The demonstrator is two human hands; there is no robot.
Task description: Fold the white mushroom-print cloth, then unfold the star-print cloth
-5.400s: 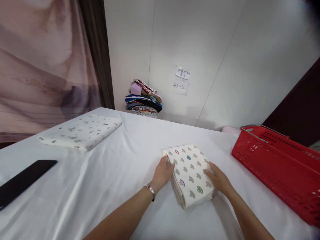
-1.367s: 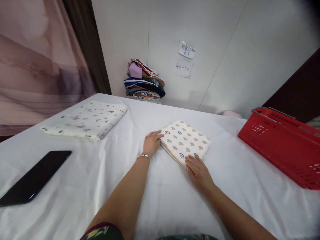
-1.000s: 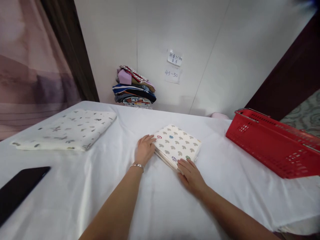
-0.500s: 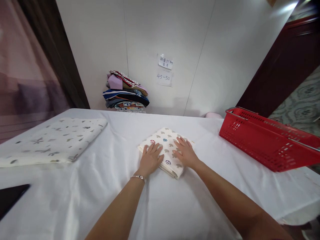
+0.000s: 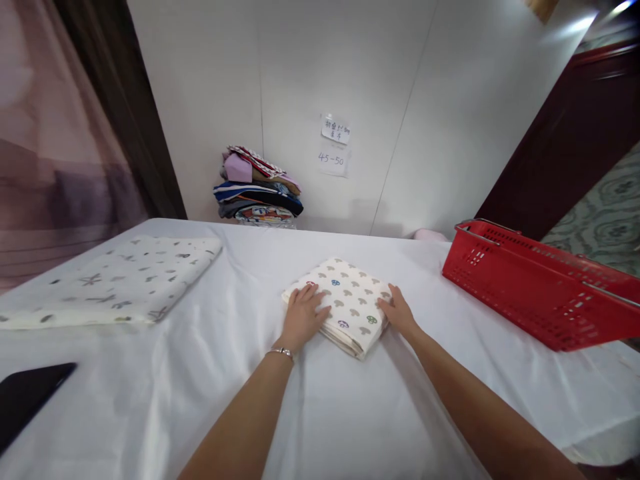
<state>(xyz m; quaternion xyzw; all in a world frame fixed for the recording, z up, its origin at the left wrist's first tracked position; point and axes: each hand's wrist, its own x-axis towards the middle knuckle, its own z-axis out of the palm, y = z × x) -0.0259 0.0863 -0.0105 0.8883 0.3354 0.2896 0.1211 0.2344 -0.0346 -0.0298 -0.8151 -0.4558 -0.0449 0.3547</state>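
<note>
A folded cream cloth printed with grey mushroom shapes and a few coloured ones lies in front of me, one corner pointing toward me. Its folded layers show along the near edge. My left hand rests on its left corner, fingers stretched over the top, thumb spread; a bracelet circles that wrist. At the cloth's right corner is my right hand, open, thumb apart from the fingers and touching the edge. The fingers' undersides are hidden.
A larger folded white patterned cloth lies left on the white-covered table. A black flat device is near left. The red basket stands right. Folded fabrics are stacked against the wall beyond the table.
My right hand has slid from the cloth's top out to its right corner, uncovering more print. My left hand stays on the left corner. The view has shifted slightly.
</note>
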